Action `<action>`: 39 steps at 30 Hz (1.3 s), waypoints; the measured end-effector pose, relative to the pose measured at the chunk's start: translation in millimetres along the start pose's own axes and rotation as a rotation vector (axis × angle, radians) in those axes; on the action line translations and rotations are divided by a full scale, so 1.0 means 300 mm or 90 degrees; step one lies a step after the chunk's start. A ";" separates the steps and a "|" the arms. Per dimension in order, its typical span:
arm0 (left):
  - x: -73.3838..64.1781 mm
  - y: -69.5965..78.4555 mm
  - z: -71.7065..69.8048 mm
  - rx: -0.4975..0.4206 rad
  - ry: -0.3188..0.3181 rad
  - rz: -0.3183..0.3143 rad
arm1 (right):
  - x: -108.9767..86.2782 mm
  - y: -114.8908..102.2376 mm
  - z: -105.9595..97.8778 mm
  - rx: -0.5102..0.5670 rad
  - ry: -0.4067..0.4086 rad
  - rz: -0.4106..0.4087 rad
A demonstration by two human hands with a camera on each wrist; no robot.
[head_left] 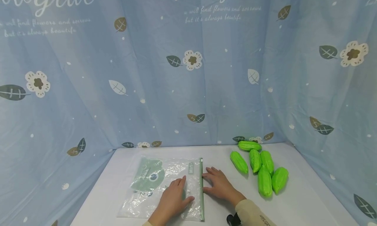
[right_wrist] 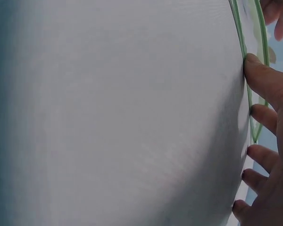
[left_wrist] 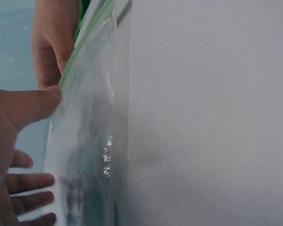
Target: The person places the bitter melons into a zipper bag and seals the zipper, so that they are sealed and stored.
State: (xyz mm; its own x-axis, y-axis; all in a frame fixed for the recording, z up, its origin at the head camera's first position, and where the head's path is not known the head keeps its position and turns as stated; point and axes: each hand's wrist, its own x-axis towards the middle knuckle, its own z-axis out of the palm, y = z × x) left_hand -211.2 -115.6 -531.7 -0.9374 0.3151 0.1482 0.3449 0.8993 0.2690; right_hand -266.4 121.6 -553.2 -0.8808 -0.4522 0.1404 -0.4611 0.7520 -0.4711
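A clear plastic zip bag (head_left: 165, 186) with a green cartoon print lies flat on the white table. Its green zip edge (head_left: 201, 193) runs along the right side; in the right wrist view, two green strips (right_wrist: 263, 33) stand slightly apart. My left hand (head_left: 173, 198) rests over the bag near that edge, fingers fairly straight and thumb spread, with its thumb (left_wrist: 42, 102) right at the bag's green edge in the left wrist view. Just outside the zip edge, my right hand (head_left: 219, 185) touches it with thumb and fingertips, the fingers (right_wrist: 262, 157) loosely spread.
Several bright green bitter melons (head_left: 265, 181) lie grouped to the right of the right hand, at the back right of the white table (head_left: 218, 213). A blue printed curtain (head_left: 159, 104) hangs behind and along both sides. A small black object (head_left: 233, 219) shows by the right sleeve.
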 end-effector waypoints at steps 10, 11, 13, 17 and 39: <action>0.073 -0.025 0.049 -0.098 0.011 0.034 | 0.011 -0.002 0.004 0.007 -0.031 0.004; 0.081 -0.027 0.054 -0.106 0.006 0.042 | 0.011 -0.003 0.004 0.007 -0.029 0.003; 0.093 -0.025 0.059 -0.125 -0.003 0.059 | 0.009 -0.001 0.005 0.005 -0.028 0.003; 0.111 -0.015 0.074 -0.150 -0.016 0.071 | 0.005 0.003 0.007 0.007 -0.028 0.002; 0.180 0.068 0.118 -0.115 0.128 -0.039 | 0.006 0.012 0.005 0.003 -0.023 0.008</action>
State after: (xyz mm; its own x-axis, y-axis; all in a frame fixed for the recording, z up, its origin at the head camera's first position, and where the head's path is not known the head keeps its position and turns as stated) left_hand -256.6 -69.6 -551.9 -0.9346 0.1784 0.3078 0.3073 0.8406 0.4460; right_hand -269.4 122.8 -555.9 -0.8818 -0.4602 0.1033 -0.4501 0.7555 -0.4761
